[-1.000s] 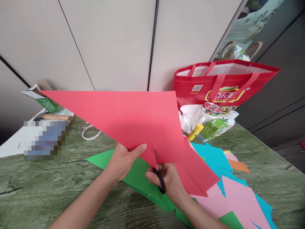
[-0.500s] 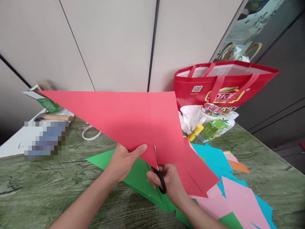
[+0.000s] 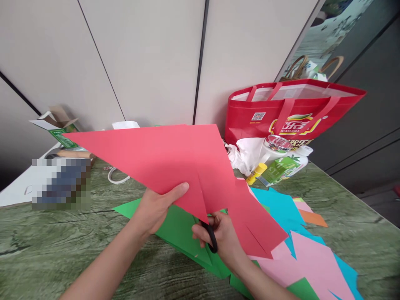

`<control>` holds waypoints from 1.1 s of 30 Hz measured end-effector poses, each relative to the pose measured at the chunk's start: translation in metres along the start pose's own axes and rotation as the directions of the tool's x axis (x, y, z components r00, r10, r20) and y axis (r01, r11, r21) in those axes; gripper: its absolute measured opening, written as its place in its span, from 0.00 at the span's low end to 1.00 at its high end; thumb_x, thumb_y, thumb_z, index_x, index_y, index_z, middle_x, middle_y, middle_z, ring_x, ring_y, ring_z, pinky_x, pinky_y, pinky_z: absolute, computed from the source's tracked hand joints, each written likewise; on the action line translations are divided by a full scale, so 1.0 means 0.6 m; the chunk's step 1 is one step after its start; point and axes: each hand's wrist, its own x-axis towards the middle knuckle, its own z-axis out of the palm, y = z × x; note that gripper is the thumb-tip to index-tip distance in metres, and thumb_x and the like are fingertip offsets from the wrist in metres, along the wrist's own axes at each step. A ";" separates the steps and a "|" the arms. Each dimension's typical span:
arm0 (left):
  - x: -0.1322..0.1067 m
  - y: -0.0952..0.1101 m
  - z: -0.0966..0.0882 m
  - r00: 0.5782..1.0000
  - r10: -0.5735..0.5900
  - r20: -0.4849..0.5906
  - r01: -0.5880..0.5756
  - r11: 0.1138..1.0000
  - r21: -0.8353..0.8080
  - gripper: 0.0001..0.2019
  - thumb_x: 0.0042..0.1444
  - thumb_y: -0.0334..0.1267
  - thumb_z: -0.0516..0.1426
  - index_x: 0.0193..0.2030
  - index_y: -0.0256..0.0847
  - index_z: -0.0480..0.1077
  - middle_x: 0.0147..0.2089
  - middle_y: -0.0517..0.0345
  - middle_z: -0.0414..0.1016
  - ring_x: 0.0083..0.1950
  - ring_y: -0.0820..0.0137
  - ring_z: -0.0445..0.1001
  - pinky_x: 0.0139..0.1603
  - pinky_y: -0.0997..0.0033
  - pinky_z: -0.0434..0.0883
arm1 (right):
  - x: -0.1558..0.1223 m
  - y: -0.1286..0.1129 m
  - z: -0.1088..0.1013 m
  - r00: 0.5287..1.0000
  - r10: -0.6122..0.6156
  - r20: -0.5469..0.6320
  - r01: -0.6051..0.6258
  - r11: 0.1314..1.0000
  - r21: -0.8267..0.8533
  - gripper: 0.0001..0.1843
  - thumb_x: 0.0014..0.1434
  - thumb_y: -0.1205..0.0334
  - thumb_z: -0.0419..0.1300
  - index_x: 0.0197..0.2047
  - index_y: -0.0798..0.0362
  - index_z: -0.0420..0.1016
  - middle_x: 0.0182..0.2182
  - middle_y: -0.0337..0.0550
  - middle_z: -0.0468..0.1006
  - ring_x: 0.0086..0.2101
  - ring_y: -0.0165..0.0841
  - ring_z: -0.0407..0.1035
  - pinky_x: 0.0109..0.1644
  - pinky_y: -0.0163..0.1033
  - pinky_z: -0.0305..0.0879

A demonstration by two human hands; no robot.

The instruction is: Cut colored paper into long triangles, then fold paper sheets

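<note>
My left hand [image 3: 159,206] pinches the lower edge of a large red sheet of paper [image 3: 168,154], thumb on top and fingers beneath. A slit runs up into the sheet from its lower edge, right of my thumb. Black-handled scissors [image 3: 211,238] are in my right hand [image 3: 220,235], at the bottom of that slit; their blades are mostly hidden by the paper. Below lies folded green paper [image 3: 181,233]. Another red piece [image 3: 259,225] with a slit rests to the right of the scissors, on pink paper [image 3: 318,258] and blue paper [image 3: 271,204].
A red shopping bag [image 3: 243,125] stands at the back right. Before it are crumpled white tissue [image 3: 248,156], a yellow glue stick [image 3: 256,173], a lidded jar [image 3: 278,143] and a green-labelled pack [image 3: 279,169]. A white ring [image 3: 117,177] and an open box [image 3: 59,125] are at left.
The red sheet has moved left and tilted down with my left hand. The slit shows longer, and the scissor blade that lay over the paper is now out of sight. My right hand stays nearly in place.
</note>
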 end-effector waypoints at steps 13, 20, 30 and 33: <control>0.008 -0.004 -0.008 0.996 0.029 -0.086 -0.019 0.993 0.117 0.13 0.41 0.38 0.63 0.35 0.39 0.68 0.34 0.60 0.75 0.31 0.70 0.72 0.22 0.75 0.66 | 0.001 0.000 -0.006 0.985 -0.153 0.084 0.137 0.976 0.171 0.22 0.34 0.56 0.71 0.34 0.53 0.75 0.32 0.47 0.79 0.34 0.43 0.73 0.40 0.43 0.68; 0.008 -0.001 -0.011 0.999 0.016 -0.052 -0.009 0.993 0.122 0.16 0.41 0.37 0.63 0.38 0.38 0.68 0.36 0.56 0.74 0.32 0.70 0.72 0.22 0.75 0.68 | 0.003 -0.003 -0.003 0.989 -0.143 0.035 0.133 0.971 0.198 0.18 0.38 0.55 0.68 0.33 0.55 0.75 0.28 0.47 0.80 0.30 0.39 0.73 0.37 0.40 0.69; 0.009 0.000 -0.015 0.998 -0.058 -0.004 0.058 0.995 0.087 0.11 0.43 0.36 0.63 0.34 0.40 0.69 0.30 0.60 0.74 0.26 0.73 0.70 0.20 0.76 0.67 | 0.000 -0.007 0.001 0.991 -0.122 0.049 0.112 0.977 0.180 0.19 0.34 0.56 0.70 0.31 0.53 0.74 0.27 0.46 0.79 0.30 0.40 0.74 0.35 0.40 0.70; 0.006 -0.002 -0.012 0.999 -0.039 -0.007 0.040 0.995 0.093 0.12 0.43 0.36 0.63 0.36 0.42 0.70 0.35 0.59 0.76 0.32 0.69 0.73 0.24 0.74 0.69 | 0.000 -0.009 0.002 0.993 -0.118 -0.024 0.120 0.981 0.151 0.20 0.33 0.52 0.69 0.30 0.53 0.74 0.27 0.48 0.80 0.29 0.42 0.74 0.34 0.41 0.70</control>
